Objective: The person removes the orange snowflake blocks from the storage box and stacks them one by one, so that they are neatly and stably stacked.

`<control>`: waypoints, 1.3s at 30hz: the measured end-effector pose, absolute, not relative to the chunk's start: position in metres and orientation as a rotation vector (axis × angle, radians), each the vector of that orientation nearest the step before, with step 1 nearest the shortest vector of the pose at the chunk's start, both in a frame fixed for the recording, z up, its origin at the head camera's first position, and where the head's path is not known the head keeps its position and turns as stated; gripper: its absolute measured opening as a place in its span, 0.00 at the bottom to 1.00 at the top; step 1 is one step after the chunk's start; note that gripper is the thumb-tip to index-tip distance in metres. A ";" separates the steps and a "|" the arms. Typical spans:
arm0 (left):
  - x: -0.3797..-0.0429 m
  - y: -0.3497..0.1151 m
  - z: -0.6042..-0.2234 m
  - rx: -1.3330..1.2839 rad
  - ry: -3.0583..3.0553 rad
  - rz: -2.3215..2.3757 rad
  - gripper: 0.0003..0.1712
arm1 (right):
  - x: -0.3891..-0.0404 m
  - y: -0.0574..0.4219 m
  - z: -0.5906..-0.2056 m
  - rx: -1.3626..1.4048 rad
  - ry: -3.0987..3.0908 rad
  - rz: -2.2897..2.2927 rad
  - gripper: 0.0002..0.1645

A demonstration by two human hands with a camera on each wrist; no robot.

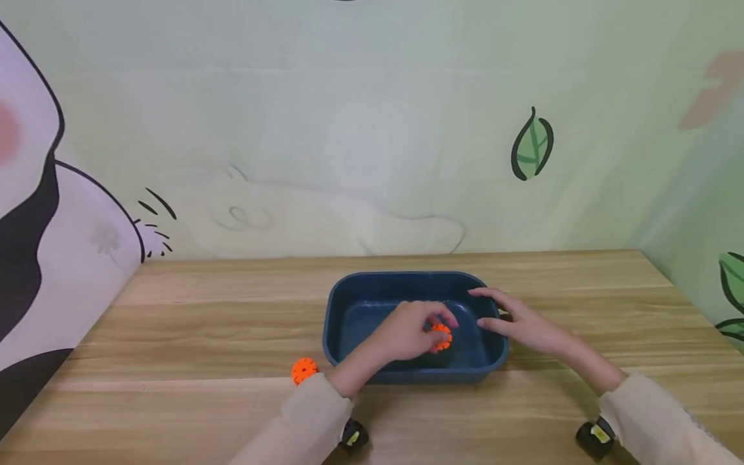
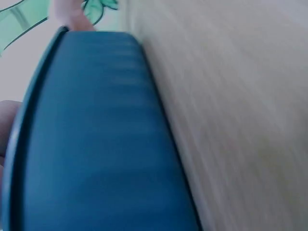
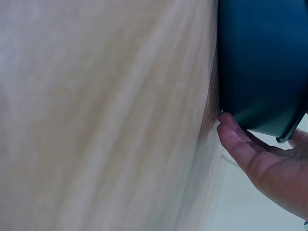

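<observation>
A dark blue rectangular basin (image 1: 415,376) stands on the wooden table. Over its inside, my left hand (image 1: 407,330) pinches an orange notched plastic disc (image 1: 444,338) between thumb and fingers. At the basin's right end is my right hand (image 1: 526,326), which holds the wall, with some fingers over the rim and others against the outside. The right wrist view has these fingers (image 3: 240,147) low on the basin's outer wall (image 3: 262,62). A second orange disc (image 1: 304,370) lies on the table left of the basin, partly behind the left sleeve. The left wrist view mostly takes in the basin's side (image 2: 101,130), so the held disc is hidden there.
The wooden table (image 1: 221,310) reaches back to a pale green wall cloth (image 1: 349,129) printed with cartoon drawings. A small black device (image 1: 353,434) sits at the left wrist, and another black device (image 1: 595,439) at the right wrist.
</observation>
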State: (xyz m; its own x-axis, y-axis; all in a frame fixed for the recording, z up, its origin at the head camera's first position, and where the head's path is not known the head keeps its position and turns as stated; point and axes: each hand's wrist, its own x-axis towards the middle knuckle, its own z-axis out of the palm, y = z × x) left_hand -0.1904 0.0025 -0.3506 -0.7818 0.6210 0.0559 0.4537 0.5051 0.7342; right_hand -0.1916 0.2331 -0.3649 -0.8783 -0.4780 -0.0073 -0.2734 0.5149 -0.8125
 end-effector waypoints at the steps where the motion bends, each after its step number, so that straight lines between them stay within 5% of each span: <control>1: -0.190 -0.003 -0.348 0.902 2.502 1.198 0.10 | -0.191 0.233 -0.365 -0.636 2.534 -1.288 0.30; 24: -0.170 -0.124 -0.322 0.398 2.472 1.518 0.24 | -0.189 0.233 -0.365 -0.624 2.534 -1.288 0.29; 39: -0.153 -0.179 -0.348 0.408 2.545 1.487 0.24 | -0.190 0.233 -0.365 -0.617 2.521 -1.290 0.30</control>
